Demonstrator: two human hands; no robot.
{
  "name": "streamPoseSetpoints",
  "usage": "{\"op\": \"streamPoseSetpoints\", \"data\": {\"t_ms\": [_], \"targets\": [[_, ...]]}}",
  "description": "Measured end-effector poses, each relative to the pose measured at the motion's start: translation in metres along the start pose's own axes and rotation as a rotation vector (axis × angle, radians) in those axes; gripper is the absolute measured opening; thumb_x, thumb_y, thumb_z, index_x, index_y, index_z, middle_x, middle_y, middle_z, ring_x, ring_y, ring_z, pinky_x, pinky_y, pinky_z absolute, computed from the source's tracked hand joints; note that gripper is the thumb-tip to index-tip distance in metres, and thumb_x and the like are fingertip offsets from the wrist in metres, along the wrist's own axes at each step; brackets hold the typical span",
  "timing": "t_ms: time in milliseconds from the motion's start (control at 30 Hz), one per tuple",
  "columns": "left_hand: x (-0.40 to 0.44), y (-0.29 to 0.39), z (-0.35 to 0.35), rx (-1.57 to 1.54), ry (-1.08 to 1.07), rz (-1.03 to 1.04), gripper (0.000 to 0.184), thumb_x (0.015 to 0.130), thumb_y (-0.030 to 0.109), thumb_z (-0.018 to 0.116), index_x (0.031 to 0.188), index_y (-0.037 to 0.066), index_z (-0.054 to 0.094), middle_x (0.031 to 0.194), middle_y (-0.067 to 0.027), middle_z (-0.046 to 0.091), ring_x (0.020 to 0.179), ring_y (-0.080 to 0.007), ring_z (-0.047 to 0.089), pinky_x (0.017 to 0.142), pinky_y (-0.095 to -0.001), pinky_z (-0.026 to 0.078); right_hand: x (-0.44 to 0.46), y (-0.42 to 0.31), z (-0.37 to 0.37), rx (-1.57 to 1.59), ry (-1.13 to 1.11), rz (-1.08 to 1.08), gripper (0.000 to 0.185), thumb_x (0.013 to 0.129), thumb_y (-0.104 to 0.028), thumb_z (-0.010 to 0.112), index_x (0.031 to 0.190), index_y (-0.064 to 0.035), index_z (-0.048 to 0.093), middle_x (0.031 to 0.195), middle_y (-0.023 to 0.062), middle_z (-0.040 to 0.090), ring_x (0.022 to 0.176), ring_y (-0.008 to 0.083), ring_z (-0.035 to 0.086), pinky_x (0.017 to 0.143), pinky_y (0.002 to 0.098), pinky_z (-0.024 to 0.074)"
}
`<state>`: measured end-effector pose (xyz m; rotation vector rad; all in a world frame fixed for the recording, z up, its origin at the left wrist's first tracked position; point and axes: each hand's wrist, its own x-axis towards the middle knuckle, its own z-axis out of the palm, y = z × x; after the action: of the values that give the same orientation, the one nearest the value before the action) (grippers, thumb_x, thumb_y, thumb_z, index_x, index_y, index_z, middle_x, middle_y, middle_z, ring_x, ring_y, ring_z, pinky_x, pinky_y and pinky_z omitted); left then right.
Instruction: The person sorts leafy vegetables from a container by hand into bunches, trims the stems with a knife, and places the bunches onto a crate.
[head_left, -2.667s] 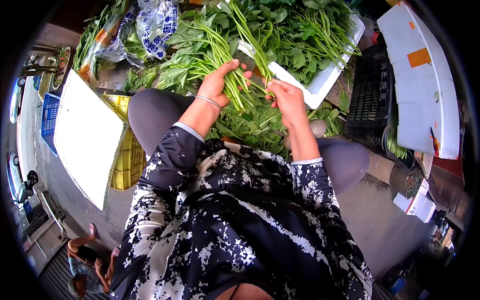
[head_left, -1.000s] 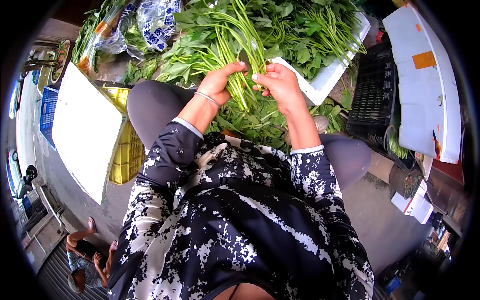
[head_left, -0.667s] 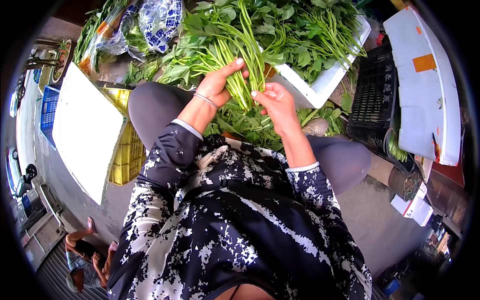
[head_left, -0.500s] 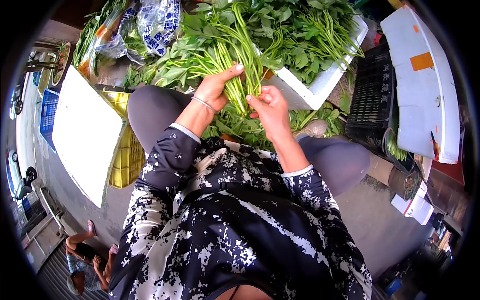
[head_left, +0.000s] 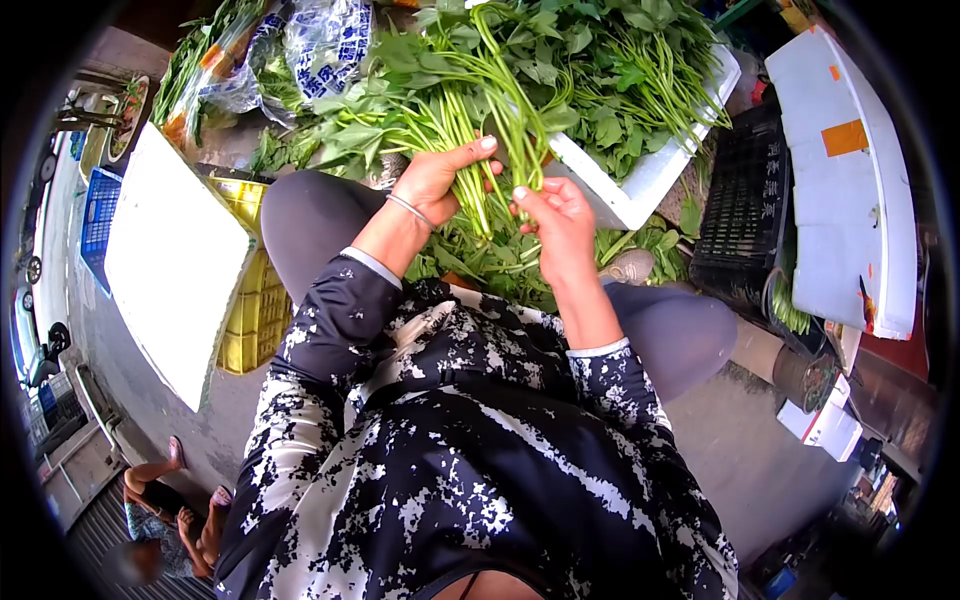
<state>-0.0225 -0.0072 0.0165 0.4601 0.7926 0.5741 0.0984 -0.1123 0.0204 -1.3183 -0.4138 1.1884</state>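
Note:
My left hand (head_left: pixel 432 184) is wrapped around a bunch of leafy greens (head_left: pixel 478 205), thumb across the long stems, cut ends pointing toward me. Just to the right, my right hand (head_left: pixel 562 215) pinches more long green stems (head_left: pixel 515 130) near their lower ends. Their upper parts arch over the bunch. Leaves spread from the bunch to the upper left. Beneath both hands, loose leaves and stems (head_left: pixel 500 262) lie on the ground between my legs.
A white foam box (head_left: pixel 635 195) heaped with greens stands ahead on the right. Further right are a black crate (head_left: pixel 740 200) and a white foam panel (head_left: pixel 850 190). On the left, a white board (head_left: pixel 170 270) leans against a yellow crate (head_left: pixel 255 320). A person (head_left: pixel 165 530) sits at lower left.
My right hand has moved slightly right and down with its stems, which now stand a little apart from the bunch. My left hand keeps its hold, its position almost the same.

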Motion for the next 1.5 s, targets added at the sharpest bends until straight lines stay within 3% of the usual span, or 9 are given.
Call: {"op": "streamPoseSetpoints", "data": {"t_ms": [367, 500, 600, 800, 933, 1000, 1167, 1367, 1500], "targets": [[0.007, -0.006, -0.001, -0.396, -0.133, 0.097, 0.008, 0.079, 0.013, 0.060, 0.082, 0.009, 0.054, 0.074, 0.0007, 0.056, 0.067, -0.0122, 0.054, 0.067, -0.0320, 0.047, 0.023, -0.034, -0.017, 0.497, 0.075, 0.093, 0.019, 0.074, -0.005, 0.063, 0.089, -0.0078, 0.051, 0.081, 0.0027, 0.059, 0.069, 0.0131, 0.055, 0.055, 0.0223, 0.0415], [0.011, -0.007, 0.006, -0.371, -0.148, 0.101, 0.008, 0.078, 0.012, 0.060, 0.083, 0.009, 0.054, 0.075, 0.0006, 0.056, 0.068, -0.0122, 0.054, 0.067, -0.0318, 0.047, 0.024, -0.032, 0.002, 0.327, 0.238, -0.097, 0.021, 0.072, -0.002, 0.064, 0.089, -0.0048, 0.051, 0.078, 0.0051, 0.060, 0.065, 0.0118, 0.055, 0.056, 0.0212, 0.0422], [0.014, -0.011, 0.012, -0.265, -0.001, 0.160, 0.009, 0.078, 0.010, 0.060, 0.085, 0.006, 0.055, 0.077, -0.0019, 0.057, 0.069, -0.0134, 0.054, 0.064, -0.0295, 0.047, 0.030, -0.010, 0.011, -0.045, 0.206, -0.508, 0.019, 0.074, 0.002, 0.061, 0.090, 0.0007, 0.050, 0.080, 0.0070, 0.059, 0.066, 0.0082, 0.054, 0.055, 0.0185, 0.0452], [0.011, -0.008, 0.020, -0.238, -0.007, 0.086, 0.018, 0.080, 0.010, 0.057, 0.095, 0.000, 0.056, 0.085, -0.0085, 0.060, 0.073, -0.0187, 0.058, 0.067, -0.0308, 0.049, 0.014, 0.010, 0.017, 0.003, 0.010, -0.402, 0.015, 0.075, 0.006, 0.058, 0.088, 0.0019, 0.051, 0.086, 0.0103, 0.061, 0.077, 0.0105, 0.057, 0.067, 0.0208, 0.0463], [0.019, -0.011, 0.011, -0.202, -0.009, 0.023, 0.014, 0.080, 0.008, 0.057, 0.091, 0.000, 0.056, 0.084, -0.0096, 0.060, 0.071, -0.0191, 0.058, 0.066, -0.0306, 0.049, 0.013, 0.012, 0.007, -0.033, 0.015, -0.313, 0.013, 0.074, 0.003, 0.061, 0.085, 0.0019, 0.054, 0.085, 0.0089, 0.061, 0.074, 0.0092, 0.057, 0.066, 0.0198, 0.0456], [0.022, -0.014, 0.009, -0.197, -0.006, 0.030, 0.013, 0.080, 0.008, 0.056, 0.090, 0.001, 0.056, 0.083, -0.0095, 0.060, 0.071, -0.0184, 0.058, 0.065, -0.0287, 0.049, 0.016, 0.012, 0.001, -0.388, 0.149, -0.410, 0.013, 0.072, 0.000, 0.065, 0.083, 0.0028, 0.059, 0.084, 0.0080, 0.061, 0.071, 0.0076, 0.055, 0.064, 0.0185, 0.0443], [0.023, -0.016, 0.013, -0.218, 0.023, 0.065, 0.011, 0.079, 0.006, 0.056, 0.088, 0.001, 0.055, 0.082, -0.0090, 0.060, 0.071, -0.0186, 0.059, 0.060, -0.0254, 0.049, 0.020, 0.004, -0.007, -0.123, 0.154, -0.352, 0.021, 0.071, -0.004, 0.068, 0.089, 0.0033, 0.060, 0.077, 0.0045, 0.062, 0.062, 0.0065, 0.053, 0.056, 0.0167, 0.0425], [0.025, -0.020, 0.014, -0.257, 0.082, 0.097, 0.012, 0.077, 0.006, 0.057, 0.088, 0.000, 0.056, 0.079, -0.0083, 0.059, 0.067, -0.0185, 0.058, 0.055, -0.0266, 0.048, 0.014, -0.013, -0.015, 0.056, 0.236, 0.182, 0.023, 0.078, -0.023, 0.061, 0.093, -0.0047, 0.060, 0.076, 0.0042, 0.062, 0.055, 0.0051, 0.046, 0.046, 0.0172, 0.0302], [0.023, -0.019, 0.012, -0.273, 0.071, 0.103, 0.013, 0.077, 0.007, 0.058, 0.088, 0.000, 0.056, 0.080, -0.0082, 0.059, 0.066, -0.0184, 0.057, 0.055, -0.0268, 0.048, 0.019, -0.001, -0.023, 0.228, 0.213, 0.272, 0.022, 0.081, -0.022, 0.057, 0.095, -0.0058, 0.059, 0.078, 0.0040, 0.062, 0.056, 0.0071, 0.046, 0.049, 0.0176, 0.0325]]}}
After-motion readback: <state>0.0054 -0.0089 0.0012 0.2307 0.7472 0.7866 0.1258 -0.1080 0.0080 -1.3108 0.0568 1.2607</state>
